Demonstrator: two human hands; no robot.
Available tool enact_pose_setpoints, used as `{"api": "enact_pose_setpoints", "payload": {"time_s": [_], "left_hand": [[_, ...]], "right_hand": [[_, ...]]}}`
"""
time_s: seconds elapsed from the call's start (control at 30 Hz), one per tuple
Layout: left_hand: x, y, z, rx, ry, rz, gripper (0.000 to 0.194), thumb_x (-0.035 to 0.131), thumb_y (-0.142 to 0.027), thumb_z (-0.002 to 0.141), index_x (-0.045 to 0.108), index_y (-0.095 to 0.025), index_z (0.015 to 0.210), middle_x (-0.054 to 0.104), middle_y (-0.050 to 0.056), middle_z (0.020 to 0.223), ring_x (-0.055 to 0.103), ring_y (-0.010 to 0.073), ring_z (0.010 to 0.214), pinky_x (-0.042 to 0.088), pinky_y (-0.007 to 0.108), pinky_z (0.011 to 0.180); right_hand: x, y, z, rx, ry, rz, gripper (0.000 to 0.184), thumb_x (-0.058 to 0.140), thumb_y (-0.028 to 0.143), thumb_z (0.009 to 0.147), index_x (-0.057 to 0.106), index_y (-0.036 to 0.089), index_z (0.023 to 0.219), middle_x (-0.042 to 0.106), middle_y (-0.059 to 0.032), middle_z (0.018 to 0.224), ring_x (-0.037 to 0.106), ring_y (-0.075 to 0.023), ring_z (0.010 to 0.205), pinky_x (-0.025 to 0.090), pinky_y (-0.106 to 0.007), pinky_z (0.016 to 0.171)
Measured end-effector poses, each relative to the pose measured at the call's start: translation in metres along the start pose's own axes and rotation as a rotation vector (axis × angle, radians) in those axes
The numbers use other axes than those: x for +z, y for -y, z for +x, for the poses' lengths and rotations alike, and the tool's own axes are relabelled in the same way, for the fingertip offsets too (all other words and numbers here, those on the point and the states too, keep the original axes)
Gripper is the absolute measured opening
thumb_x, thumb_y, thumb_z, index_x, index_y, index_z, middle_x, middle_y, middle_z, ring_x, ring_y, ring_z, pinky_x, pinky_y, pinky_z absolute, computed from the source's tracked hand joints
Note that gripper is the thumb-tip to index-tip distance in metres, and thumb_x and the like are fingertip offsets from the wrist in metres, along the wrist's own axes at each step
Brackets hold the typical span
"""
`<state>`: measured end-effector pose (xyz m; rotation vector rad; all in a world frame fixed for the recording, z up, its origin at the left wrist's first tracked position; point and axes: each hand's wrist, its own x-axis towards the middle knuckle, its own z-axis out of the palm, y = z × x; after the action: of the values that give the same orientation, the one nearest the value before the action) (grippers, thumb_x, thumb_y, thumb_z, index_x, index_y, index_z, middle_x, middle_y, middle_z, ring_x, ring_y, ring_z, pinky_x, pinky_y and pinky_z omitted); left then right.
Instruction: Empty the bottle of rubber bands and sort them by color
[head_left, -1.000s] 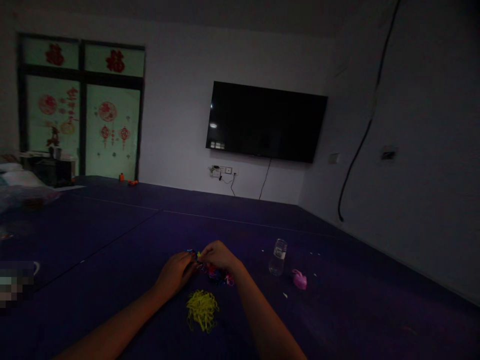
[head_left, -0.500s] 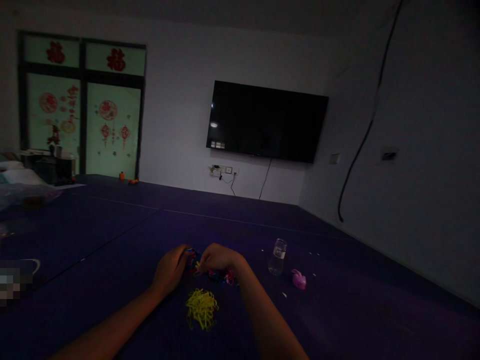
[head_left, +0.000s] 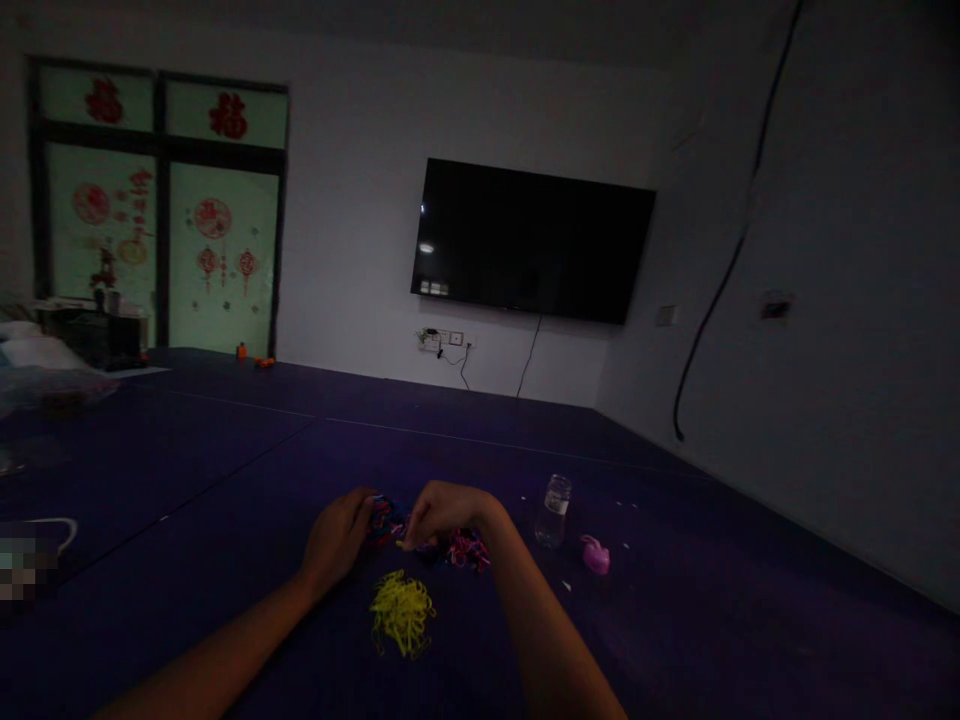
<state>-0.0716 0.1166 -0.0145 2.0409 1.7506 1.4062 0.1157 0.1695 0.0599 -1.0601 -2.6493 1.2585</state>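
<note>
A mixed heap of dark blue, red and pink elastic bands [head_left: 466, 549] lies on the dark purple tabletop, partly hidden by my hands. At its left edge rests my left hand [head_left: 339, 533], its fingers extended along the heap and their tips partly out of sight. My right hand [head_left: 444, 512] is over the middle of the heap, thumb and forefinger pinched on a small yellow elastic band [head_left: 401, 544]. Nearer to me, between my forearms, sits a separate pile of yellow elastic bands [head_left: 403, 612].
Right of my right hand stand a clear glass jar [head_left: 553, 513] and a small pink pouch-like item [head_left: 596, 555]; white scraps lie around them. A cup with a pale handle [head_left: 67, 535] is at the left edge. Plastic bags [head_left: 52, 385] lie farther back.
My right hand has moved slightly right and turned, drawing the yellow band toward me from the heap. More pink bands show beside its wrist. My left hand stays nearly still.
</note>
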Motion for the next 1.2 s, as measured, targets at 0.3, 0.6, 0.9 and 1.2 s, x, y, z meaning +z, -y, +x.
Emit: {"api": "enact_pose_setpoints", "payload": {"time_s": [0.3, 0.6, 0.9, 1.2], "left_hand": [[0.000, -0.001, -0.001, 0.037, 0.054, 0.024, 0.042, 0.027, -0.041, 0.090, 0.062, -0.019, 0.092, 0.069, 0.009, 0.089, 0.064, 0.0218, 0.085, 0.045, 0.031, 0.072], [0.004, 0.002, 0.000, 0.097, 0.065, -0.010, 0.041, 0.034, -0.047, 0.087, 0.064, -0.020, 0.081, 0.068, 0.009, 0.083, 0.063, 0.0222, 0.083, 0.045, 0.031, 0.075], [-0.002, 0.023, 0.008, -0.258, -0.197, -0.172, 0.044, 0.030, -0.052, 0.081, 0.053, -0.021, 0.060, 0.059, 0.004, 0.056, 0.059, 0.0206, 0.056, 0.042, 0.029, 0.055], [0.005, 0.028, 0.014, -0.355, -0.116, -0.610, 0.061, 0.043, -0.074, 0.064, 0.058, -0.015, 0.071, 0.062, 0.005, 0.063, 0.060, 0.0196, 0.055, 0.050, 0.034, 0.055]], "right_hand": [[-0.003, 0.009, -0.009, 0.051, 0.011, 0.021, 0.020, 0.068, 0.032, 0.073, 0.071, 0.013, 0.077, 0.053, 0.0067, 0.046, 0.037, -0.0034, 0.038, 0.026, -0.016, 0.039], [-0.019, -0.011, -0.027, 0.329, -0.309, 0.083, 0.038, 0.055, 0.037, 0.083, 0.058, 0.015, 0.052, 0.057, -0.0011, 0.042, 0.051, -0.0094, 0.036, 0.040, -0.019, 0.041], [0.037, -0.076, -0.037, 0.154, -0.535, 0.357, 0.075, 0.031, 0.077, 0.077, 0.064, 0.012, 0.060, 0.064, -0.0089, 0.056, 0.056, -0.0121, 0.043, 0.042, -0.021, 0.044], [0.054, -0.089, -0.030, -0.150, -1.070, 0.393, 0.080, 0.030, 0.083, 0.070, 0.069, 0.014, 0.074, 0.069, -0.0119, 0.077, 0.064, -0.0236, 0.080, 0.048, -0.034, 0.076]]}}
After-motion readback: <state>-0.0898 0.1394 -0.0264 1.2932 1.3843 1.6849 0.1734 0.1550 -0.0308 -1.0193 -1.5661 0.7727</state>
